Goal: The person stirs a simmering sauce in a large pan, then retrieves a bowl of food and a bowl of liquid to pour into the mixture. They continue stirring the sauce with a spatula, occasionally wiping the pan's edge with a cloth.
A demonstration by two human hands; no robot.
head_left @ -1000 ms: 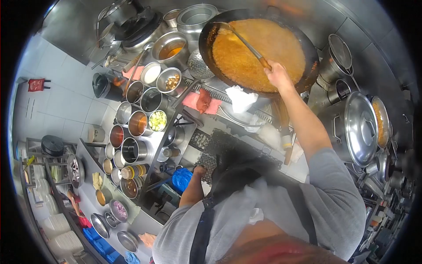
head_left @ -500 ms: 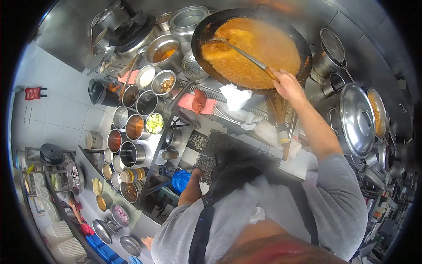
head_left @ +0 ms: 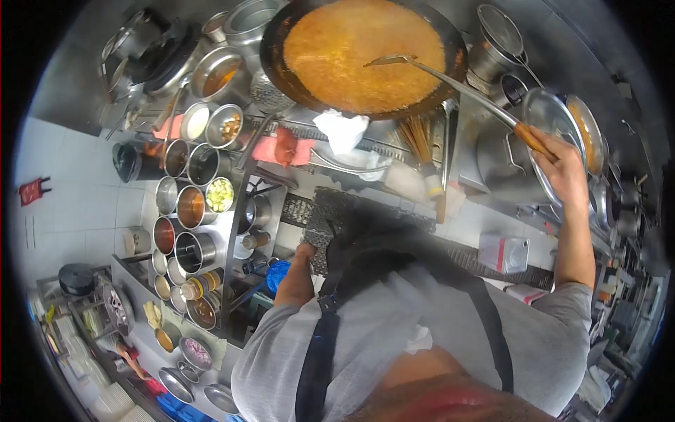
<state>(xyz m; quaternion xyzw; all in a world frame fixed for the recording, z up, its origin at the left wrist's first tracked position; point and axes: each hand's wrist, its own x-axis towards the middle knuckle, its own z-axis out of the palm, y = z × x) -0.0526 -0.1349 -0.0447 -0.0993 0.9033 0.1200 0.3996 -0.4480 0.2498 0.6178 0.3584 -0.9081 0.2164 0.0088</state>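
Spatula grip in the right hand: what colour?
Spatula grip: orange-brown, best seen in the head view.

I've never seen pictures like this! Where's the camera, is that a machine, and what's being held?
No machine: these are a person's own bare hands, seen by one camera worn on the head, looking forward and down. The right hand grips the wooden end of a long spatula, its blade over the orange mixture in a big dark wok. The left hand is low near the body, too unclear to read. Near the wok lie something white and crumpled and a brush; further left stand metal pots, one holding green pieces.
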